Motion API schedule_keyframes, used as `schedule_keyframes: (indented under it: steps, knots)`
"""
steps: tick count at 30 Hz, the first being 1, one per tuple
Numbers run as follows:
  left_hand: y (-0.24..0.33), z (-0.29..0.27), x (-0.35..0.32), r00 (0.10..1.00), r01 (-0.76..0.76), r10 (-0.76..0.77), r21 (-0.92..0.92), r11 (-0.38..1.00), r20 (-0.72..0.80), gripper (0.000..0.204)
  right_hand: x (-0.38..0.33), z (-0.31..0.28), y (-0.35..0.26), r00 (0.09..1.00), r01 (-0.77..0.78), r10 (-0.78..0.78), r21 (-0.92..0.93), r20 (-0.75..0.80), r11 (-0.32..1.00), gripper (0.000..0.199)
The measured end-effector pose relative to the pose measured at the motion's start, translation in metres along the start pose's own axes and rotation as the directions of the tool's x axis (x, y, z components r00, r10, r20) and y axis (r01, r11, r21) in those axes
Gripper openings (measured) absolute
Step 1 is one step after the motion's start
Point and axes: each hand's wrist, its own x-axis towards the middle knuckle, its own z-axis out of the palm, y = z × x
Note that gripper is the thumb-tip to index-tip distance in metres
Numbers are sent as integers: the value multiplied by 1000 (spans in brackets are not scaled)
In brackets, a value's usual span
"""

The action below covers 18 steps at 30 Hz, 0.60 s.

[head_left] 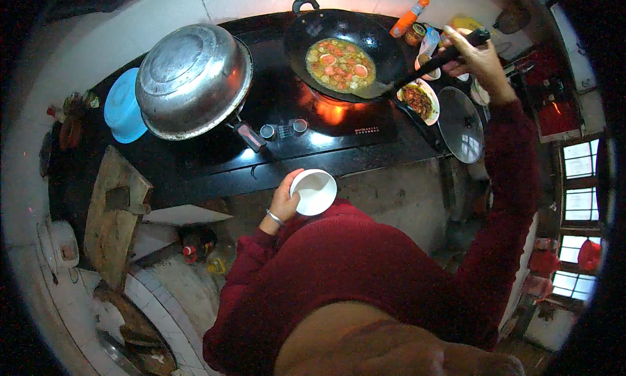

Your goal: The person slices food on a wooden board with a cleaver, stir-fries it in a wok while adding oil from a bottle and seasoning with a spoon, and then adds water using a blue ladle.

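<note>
Left hand [285, 203] cups a small white bowl [313, 191] by its rim near the stove's front edge, light but breakable, while the right hand [479, 58] grips the black spatula handle [450, 53] over the wok [349, 53]

The left hand [285, 203] grips a smooth, glossy white ceramic-looking bowl [313, 191]. The right hand [479, 58] closes on a matt black handle [450, 52]; beyond that grip sits a dark, dull metal wok [385, 46]. Leftward, a scuffed, shiny steel lid [193, 79].
</note>
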Motion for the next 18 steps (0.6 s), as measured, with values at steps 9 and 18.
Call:
schedule_keyframes:
  steps: [9,18]
  knots:
    - [1,-15,11,1000,0,-1,70,998,17,56,-28,41,40,986,133,-53,563,-156,816,27]
    - [-5,-11,15,1000,-2,2,53,999,11,56,-35,20,10,995,47,-27,213,-94,976,24]
